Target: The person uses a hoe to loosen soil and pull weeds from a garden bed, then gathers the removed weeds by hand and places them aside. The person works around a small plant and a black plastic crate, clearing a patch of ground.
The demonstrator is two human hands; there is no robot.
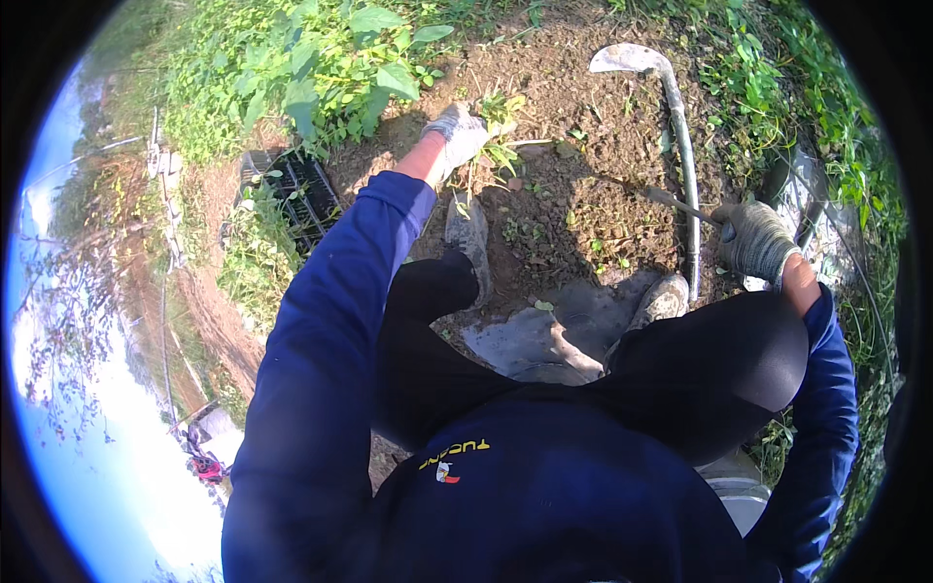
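My left hand [459, 138], in a pale, soiled work glove, is closed around a small tuft of weeds [501, 157]. Green leaves and pale stems stick out on both sides of the fist, just above the soil. My right hand [758, 240], in a grey knit glove, grips a narrow-shafted hand tool [681, 204] that points left over the ground. Its far end is lost in shadow against the dirt, so its shape cannot be told. A sickle [681, 131] with a long pale handle and a curved, whitish blade lies on the soil, close to the right hand.
Loose brown soil [554, 65] with scattered sprigs spreads between my boots [468, 229] and beyond. Leafy plants [313, 73] crowd the upper left, beside a black plastic crate [299, 193]. Grey sheeting [525, 335] lies beneath me. Vines [838, 116] line the right side.
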